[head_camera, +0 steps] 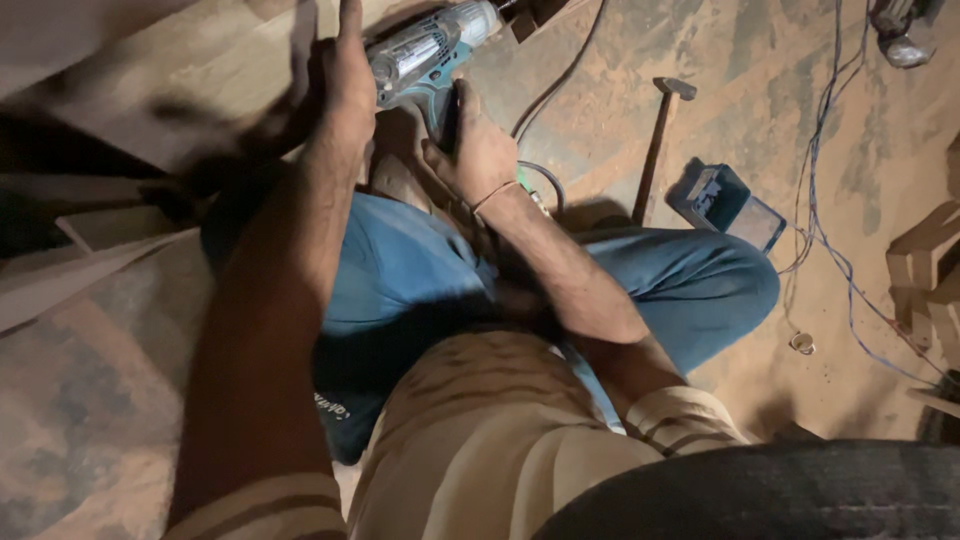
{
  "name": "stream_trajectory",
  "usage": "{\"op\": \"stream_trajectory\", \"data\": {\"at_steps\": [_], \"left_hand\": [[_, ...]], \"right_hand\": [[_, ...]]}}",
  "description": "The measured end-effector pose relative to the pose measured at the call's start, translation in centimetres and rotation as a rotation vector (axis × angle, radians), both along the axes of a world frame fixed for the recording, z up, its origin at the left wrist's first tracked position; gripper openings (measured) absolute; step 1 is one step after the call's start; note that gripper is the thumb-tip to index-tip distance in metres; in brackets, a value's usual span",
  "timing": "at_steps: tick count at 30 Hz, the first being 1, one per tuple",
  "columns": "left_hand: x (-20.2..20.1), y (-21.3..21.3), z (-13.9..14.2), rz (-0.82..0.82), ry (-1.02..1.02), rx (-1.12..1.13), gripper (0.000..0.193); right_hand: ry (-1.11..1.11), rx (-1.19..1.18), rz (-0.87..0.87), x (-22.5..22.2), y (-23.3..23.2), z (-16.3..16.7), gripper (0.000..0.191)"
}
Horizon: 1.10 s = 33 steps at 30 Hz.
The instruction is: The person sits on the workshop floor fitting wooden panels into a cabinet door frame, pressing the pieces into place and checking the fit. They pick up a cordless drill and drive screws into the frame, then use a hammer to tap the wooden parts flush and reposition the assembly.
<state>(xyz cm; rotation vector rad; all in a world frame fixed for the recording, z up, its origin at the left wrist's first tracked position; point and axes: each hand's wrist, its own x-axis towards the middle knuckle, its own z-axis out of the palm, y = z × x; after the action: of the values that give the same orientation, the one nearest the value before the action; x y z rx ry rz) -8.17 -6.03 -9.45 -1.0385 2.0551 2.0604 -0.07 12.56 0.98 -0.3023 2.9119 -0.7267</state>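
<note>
My right hand (478, 145) grips the handle of a teal and silver power drill (430, 50) at the top middle, its body pointing up and to the right. My left hand (345, 75) lies flat with fingers stretched, pressing on a pale wooden board (200, 70) right beside the drill's rear. Below both arms are my bent knees in blue trousers. The drill's tip is cut off by the top edge.
A hammer (658, 130) with a wooden handle lies on the dusty floor to the right. Beside it sits a small open teal box (725, 200). Blue and white cables (830, 230) trail along the right side, a black cord (560, 85) near the drill. Wood pieces (925, 280) lie at far right.
</note>
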Motion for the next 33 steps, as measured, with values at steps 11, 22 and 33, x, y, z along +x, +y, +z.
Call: {"op": "stream_trajectory", "data": {"at_steps": [11, 22, 33], "left_hand": [[-0.3, -0.1, 0.3, -0.024, 0.016, -0.071, 0.096], [-0.9, 0.3, -1.1, -0.02, 0.026, -0.06, 0.092], [0.7, 0.7, 2.1, 0.041, 0.17, 0.241, 0.077]], "right_hand": [[-0.117, 0.026, -0.027, -0.5, 0.2, 0.2, 0.092], [-0.024, 0.003, 0.019, -0.8, 1.4, -1.8, 0.095], [0.167, -0.009, 0.082, 1.0, 0.4, -2.3, 0.111]]}}
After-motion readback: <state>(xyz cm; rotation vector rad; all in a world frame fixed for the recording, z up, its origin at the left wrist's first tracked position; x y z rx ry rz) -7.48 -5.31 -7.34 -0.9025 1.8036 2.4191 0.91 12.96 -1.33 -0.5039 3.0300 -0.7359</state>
